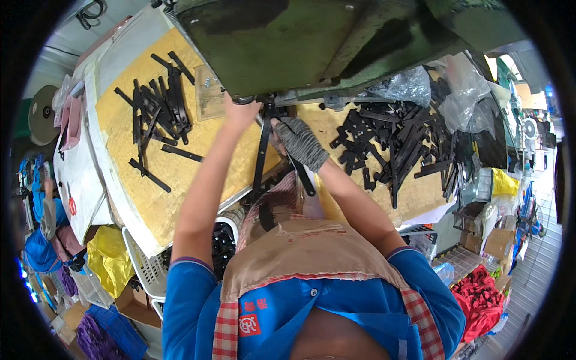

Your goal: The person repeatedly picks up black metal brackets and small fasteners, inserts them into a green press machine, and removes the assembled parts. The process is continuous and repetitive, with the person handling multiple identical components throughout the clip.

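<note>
My right hand (300, 143), in a grey knitted glove with bare fingertips, is closed on a black flat bar (303, 179) whose rounded, holed end sticks out below the palm. Beside its fingertips, a second long black bar (262, 150) hangs down from under the edge of a green machine (288, 45). My bare left hand (240, 113) reaches up to that edge, left of the second bar. Its fingers are mostly hidden by the machine, so what they touch cannot be made out.
Loose black bars (159, 108) lie on the yellowed tabletop (210, 171) at left. A larger heap of black metal parts (396, 135) covers the right side, with clear plastic bags (465, 90) behind it. A white basket (141, 261) stands below the table's left edge.
</note>
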The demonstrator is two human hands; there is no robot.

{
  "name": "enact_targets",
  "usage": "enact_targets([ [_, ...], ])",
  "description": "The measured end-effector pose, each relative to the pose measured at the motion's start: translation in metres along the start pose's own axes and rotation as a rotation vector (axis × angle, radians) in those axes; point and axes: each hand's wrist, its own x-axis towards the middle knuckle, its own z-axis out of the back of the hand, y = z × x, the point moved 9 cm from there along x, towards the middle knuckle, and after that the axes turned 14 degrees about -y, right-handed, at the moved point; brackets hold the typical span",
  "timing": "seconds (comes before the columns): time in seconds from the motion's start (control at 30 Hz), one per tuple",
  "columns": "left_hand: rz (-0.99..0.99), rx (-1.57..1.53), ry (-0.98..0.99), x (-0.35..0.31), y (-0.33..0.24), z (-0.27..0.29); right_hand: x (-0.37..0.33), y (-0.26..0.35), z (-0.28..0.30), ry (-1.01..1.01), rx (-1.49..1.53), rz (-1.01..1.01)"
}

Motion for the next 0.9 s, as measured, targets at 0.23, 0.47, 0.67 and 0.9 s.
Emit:
enact_targets([
  [0.23,-0.054,0.226,0.279,0.058,0.013,-0.081,-0.018,-0.020,0.074,-0.171,-0.350,0.116],
  [0.47,0.150,-0.185,0.170,0.043,0.015,-0.033,-0.016,-0.035,0.161,-0.208,-1.042,0.115],
  [0.67,0.565,-0.628,0.179,-0.006,-0.015,0.019,0.006,-0.043,0.154,-0.245,-1.146,0.130],
  [0.9,0.134,-0.340,-0.035,-0.004,-0.065,0.047,0.020,-0.034,0.131,-0.023,-1.197,0.222],
])
